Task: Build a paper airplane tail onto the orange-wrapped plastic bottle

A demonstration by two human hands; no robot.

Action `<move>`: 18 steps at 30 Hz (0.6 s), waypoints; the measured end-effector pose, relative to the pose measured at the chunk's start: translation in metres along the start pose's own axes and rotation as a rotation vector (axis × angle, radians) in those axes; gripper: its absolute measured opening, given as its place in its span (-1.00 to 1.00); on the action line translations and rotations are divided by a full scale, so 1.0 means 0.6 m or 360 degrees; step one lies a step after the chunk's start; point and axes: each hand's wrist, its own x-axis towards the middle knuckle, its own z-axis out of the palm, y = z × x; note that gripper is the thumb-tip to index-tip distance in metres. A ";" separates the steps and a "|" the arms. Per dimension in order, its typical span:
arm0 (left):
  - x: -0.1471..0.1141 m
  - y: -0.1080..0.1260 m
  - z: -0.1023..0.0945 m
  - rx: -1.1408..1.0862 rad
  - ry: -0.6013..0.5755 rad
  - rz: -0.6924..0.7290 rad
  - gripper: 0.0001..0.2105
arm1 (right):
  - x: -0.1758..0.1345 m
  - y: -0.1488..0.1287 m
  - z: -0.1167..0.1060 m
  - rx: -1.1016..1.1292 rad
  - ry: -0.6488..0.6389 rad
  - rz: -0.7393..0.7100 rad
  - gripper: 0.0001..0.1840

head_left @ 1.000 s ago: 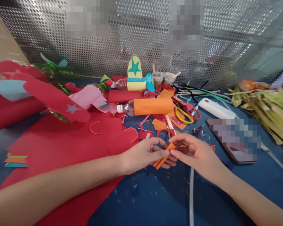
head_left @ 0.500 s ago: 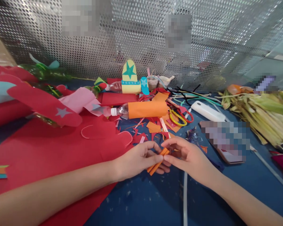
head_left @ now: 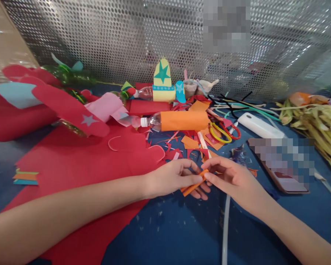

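Observation:
Between my two hands is a narrow folded strip of orange paper (head_left: 192,188), slanting from lower left to upper right. My left hand (head_left: 179,179) grips it, thumb on top and fingers underneath. The thumb and fingertips of my right hand (head_left: 231,180) pinch its upper end. Just beyond my hands lie orange and red paper scraps (head_left: 189,142). A plastic bottle wrapped in orange paper (head_left: 184,120) rests on its side behind them, white cap to the left. Scissors with yellow handles (head_left: 220,133) lie right of the bottle, beside a red handle loop (head_left: 235,131).
Large red paper (head_left: 99,162) covers the left of the blue table (head_left: 160,235). A phone (head_left: 278,165), a white glue gun (head_left: 260,126) and a white cable (head_left: 226,228) lie to the right, with dried husks (head_left: 311,127) beyond. A perforated metal panel (head_left: 113,40) stands behind.
The view has turned slightly left and downward, so the scene sits further right. The orange strip has tilted flatter in my fingers, and both hands keep hold of it.

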 end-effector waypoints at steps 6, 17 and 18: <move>0.003 -0.005 -0.003 -0.0095 -0.0021 -0.0047 -0.70 | -0.005 0.004 0.003 -0.0218 0.0082 -0.0078 -0.88; 0.001 -0.002 -0.002 0.0009 -0.0043 -0.0009 -0.75 | -0.006 0.002 0.004 -0.0343 0.0200 -0.0204 -0.93; 0.001 -0.002 0.000 0.0052 -0.0042 -0.0009 -0.76 | -0.005 0.003 0.004 -0.0348 0.0219 -0.0223 -0.94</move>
